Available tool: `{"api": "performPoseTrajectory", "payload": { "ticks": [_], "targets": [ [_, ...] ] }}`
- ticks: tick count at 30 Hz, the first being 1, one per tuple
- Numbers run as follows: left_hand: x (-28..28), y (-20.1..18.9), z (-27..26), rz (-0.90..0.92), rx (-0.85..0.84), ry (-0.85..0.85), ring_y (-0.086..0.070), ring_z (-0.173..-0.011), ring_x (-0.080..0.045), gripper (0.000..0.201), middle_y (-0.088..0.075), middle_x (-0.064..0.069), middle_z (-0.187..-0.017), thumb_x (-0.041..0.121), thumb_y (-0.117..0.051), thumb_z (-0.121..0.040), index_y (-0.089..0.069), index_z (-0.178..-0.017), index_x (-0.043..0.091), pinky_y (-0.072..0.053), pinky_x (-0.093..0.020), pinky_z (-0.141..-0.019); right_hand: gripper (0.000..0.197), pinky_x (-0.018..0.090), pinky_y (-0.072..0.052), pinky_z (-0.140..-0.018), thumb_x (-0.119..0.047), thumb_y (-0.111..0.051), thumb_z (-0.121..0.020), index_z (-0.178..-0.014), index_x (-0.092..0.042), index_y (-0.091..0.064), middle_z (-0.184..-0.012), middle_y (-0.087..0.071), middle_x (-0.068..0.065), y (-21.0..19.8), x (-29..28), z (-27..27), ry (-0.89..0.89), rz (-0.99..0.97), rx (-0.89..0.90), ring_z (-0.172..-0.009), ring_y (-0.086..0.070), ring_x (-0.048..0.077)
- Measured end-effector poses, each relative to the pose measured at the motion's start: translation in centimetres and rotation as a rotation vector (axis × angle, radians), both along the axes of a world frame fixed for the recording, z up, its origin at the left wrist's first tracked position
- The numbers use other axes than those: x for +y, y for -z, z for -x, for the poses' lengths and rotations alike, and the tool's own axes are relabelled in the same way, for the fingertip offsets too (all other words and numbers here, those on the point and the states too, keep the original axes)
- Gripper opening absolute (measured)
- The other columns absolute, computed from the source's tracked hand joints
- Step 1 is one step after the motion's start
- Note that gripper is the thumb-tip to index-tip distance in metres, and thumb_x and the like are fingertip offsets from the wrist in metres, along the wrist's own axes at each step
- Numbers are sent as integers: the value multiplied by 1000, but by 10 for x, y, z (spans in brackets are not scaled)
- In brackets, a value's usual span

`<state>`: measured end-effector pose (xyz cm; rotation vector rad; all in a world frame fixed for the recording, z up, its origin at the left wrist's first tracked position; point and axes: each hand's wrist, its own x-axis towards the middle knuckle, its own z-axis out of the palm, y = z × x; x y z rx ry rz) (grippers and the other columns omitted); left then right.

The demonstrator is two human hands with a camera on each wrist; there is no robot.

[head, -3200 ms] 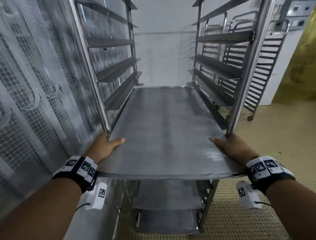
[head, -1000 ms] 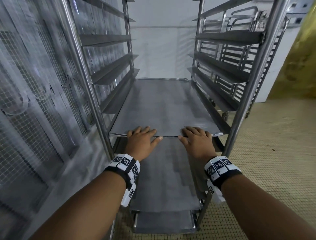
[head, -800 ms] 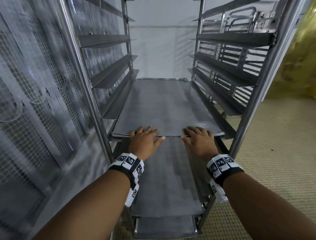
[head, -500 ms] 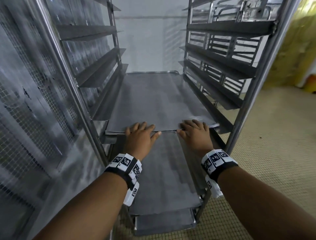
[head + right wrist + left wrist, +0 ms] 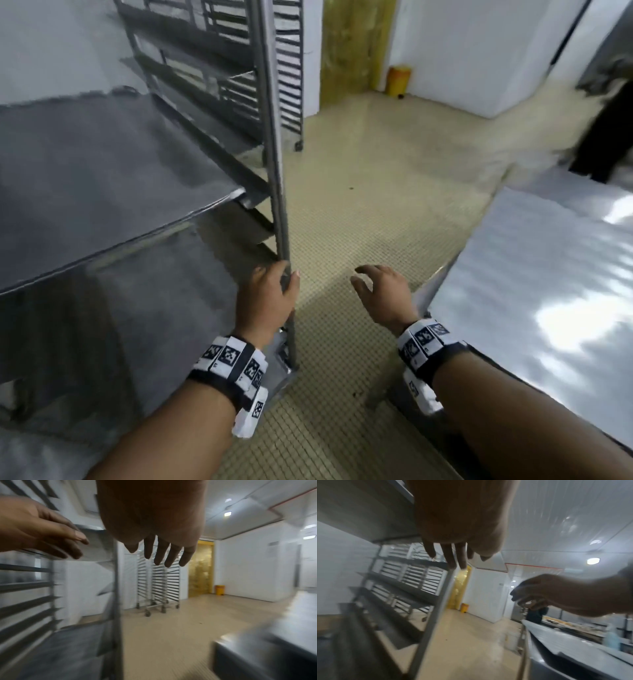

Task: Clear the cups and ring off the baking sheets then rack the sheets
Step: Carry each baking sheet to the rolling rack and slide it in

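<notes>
A flat grey baking sheet (image 5: 102, 164) lies on the runners of the steel rack (image 5: 276, 154), and another sheet (image 5: 154, 294) sits on a lower level. My left hand (image 5: 274, 277) is at the rack's front right post with its fingers straight; whether it touches the post I cannot tell. Over the floor, between rack and table, hovers my right hand (image 5: 363, 277), fingers relaxed and empty. The left wrist view shows the left fingers (image 5: 452, 558) straight, and the right wrist view shows the right fingers (image 5: 163, 557) spread. No cups or ring are in view.
A shiny steel table (image 5: 548, 291) stands close on the right. Further empty racks (image 5: 157, 581) stand by the far wall. A yellow strip curtain (image 5: 352, 44) and a yellow bin (image 5: 399, 80) are at the back. Tiled floor (image 5: 359, 188) lies between rack and table.
Both hands pushed the sheet fully into the rack and have come off its front edge. The head view has swung right, towards the table.
</notes>
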<state>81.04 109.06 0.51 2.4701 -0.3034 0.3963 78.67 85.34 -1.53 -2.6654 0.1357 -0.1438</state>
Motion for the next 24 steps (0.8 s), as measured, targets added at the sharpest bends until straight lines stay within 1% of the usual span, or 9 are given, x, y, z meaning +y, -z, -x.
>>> {"api": "performPoseTrajectory", "payload": {
  "ticks": [3,7,9,11,12,14,18,21,24],
  "targets": [
    [-88,-2,3,14,230,205,-69,-97,-33,30,-77,-10,-101,34,-66,-94,-72,-116,14,-56,-40,-81,47,42,-51,-92,-58,-43,-96,-124,-26,-65,-127,-65,0,9,-92,47,200,29,85,-116,-59,28],
    [-207,12,21,-56,421,466,-68,-100,-26,38,-75,-3,-108,42,-62,-95,-68,-123,19,-56,-36,-83,44,41,-49,-95,-54,-47,-98,-125,-24,-64,-130,-63,2,18,-203,128,448,13,150,-120,-56,26],
    [-268,19,40,-63,511,583,-68,-95,-22,42,-73,0,-102,41,-64,-95,-66,-129,17,-55,-34,-84,45,40,-49,-95,-55,-48,-97,-126,-24,-64,-130,-63,1,22,-256,168,565,-16,180,-120,-56,24],
    [-335,25,66,-75,577,673,-66,-85,-16,40,-69,5,-93,42,-64,-95,-66,-128,20,-54,-32,-78,45,38,-49,-94,-55,-48,-97,-125,-24,-64,-130,-63,1,26,-311,211,666,-48,197,-117,-58,23],
    [-359,28,76,-84,602,700,-65,-85,-16,39,-68,5,-94,43,-64,-95,-65,-128,22,-52,-30,-76,45,38,-49,-94,-54,-49,-96,-126,-24,-64,-129,-63,1,28,-331,228,703,-56,198,-117,-58,23],
    [-419,35,103,-110,647,756,-65,-95,-20,42,-67,3,-101,44,-63,-96,-64,-130,21,-49,-28,-79,45,38,-48,-94,-53,-50,-96,-125,-22,-64,-129,-64,3,32,-382,269,795,-67,204,-117,-58,25],
    [-516,52,151,-126,759,862,-63,-91,-18,54,-62,4,-93,44,-64,-95,-55,-142,18,-48,-27,-83,45,38,-50,-93,-49,-52,-95,-127,-19,-63,-127,-65,6,40,-466,345,962,-133,231,-114,-60,25],
    [-567,65,178,-180,835,911,-63,-107,-21,68,-64,-1,-114,47,-64,-94,-40,-152,19,-49,-31,-95,46,38,-49,-94,-47,-53,-94,-129,-18,-60,-127,-64,7,50,-504,394,1061,-185,311,-115,-59,26],
    [-606,76,193,-224,864,920,-60,-119,-25,79,-63,-11,-131,49,-65,-94,-29,-158,19,-45,-31,-94,45,38,-49,-94,-44,-56,-92,-129,-18,-60,-126,-64,9,58,-524,425,1132,-201,341,-115,-58,27]
  ]
}}
